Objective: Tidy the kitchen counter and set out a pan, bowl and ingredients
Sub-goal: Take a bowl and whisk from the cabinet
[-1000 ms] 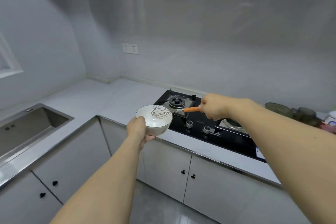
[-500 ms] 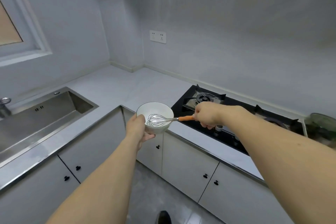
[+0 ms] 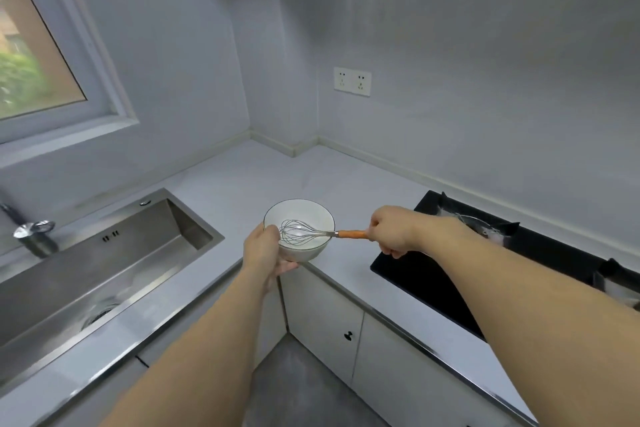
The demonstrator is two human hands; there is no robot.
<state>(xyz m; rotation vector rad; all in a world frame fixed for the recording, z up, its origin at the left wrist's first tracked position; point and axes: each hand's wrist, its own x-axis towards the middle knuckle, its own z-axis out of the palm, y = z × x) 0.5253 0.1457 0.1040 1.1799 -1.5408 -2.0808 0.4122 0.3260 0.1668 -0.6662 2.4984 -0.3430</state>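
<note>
From the head view, no brand, label or writing can be read: the white double socket (image 3: 352,81) on the wall shows only its pin holes, and the dark marks on the inner wall of the steel sink (image 3: 114,263) are too small to make out. The left hand (image 3: 265,250) reaches forward from a long bare forearm and holds a white bowl (image 3: 299,229) with a thin dark rim line; the thumb lies over the near left rim and the fingers curl under the base, where their tips show just below the bowl. The bowl is held above the inner corner of the pale counter (image 3: 263,180), between the sink on the left and the black gas hob (image 3: 485,274) on the right, and whether it touches the counter I cannot tell. The right hand (image 3: 391,230) comes in from the right with the wrist roughly level and its fingers wrapped tight round the orange handle of a whisk (image 3: 304,231), knuckles facing the camera. The whisk lies almost level, its wire head inside the bowl, the handle crossing over the right rim. A chrome tap (image 3: 34,236) stands at the sink's left end, under a window (image 3: 38,52). White cabinet doors (image 3: 325,319) with dark knobs run below the counter.
</note>
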